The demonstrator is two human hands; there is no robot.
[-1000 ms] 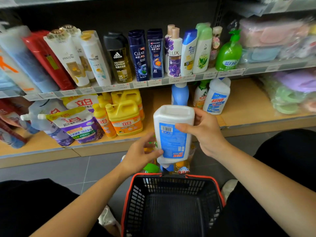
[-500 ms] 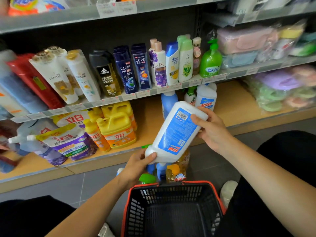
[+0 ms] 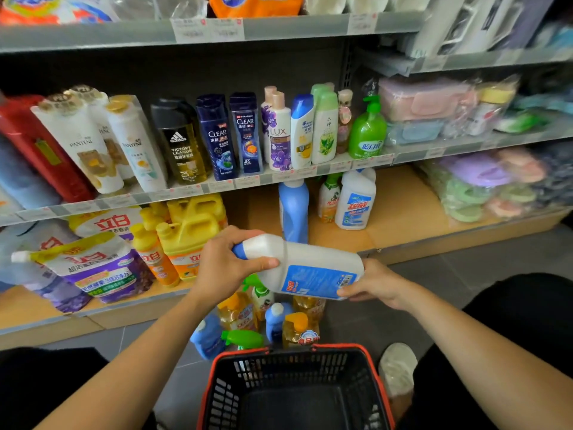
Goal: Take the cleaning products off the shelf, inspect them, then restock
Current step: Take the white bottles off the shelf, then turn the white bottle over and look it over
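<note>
both hands [image 3: 228,262] around sideways bottle [image 3: 305,268]

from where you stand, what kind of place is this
Most likely a small shop's toiletries and cleaning aisle: shelves with price tags, rows of shampoo bottles, and a shopping basket on the floor.

Bare forearms, black trousers [image 3: 527,321], pale shoe [image 3: 398,366]

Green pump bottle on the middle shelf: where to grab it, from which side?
Grip the green pump bottle around its wide body, coming from the front, a hand's fingers wrapping its right side. The pump head looks too thin and springy to lift by, and a pale green bottle crowds its left; the right side is open.
</note>
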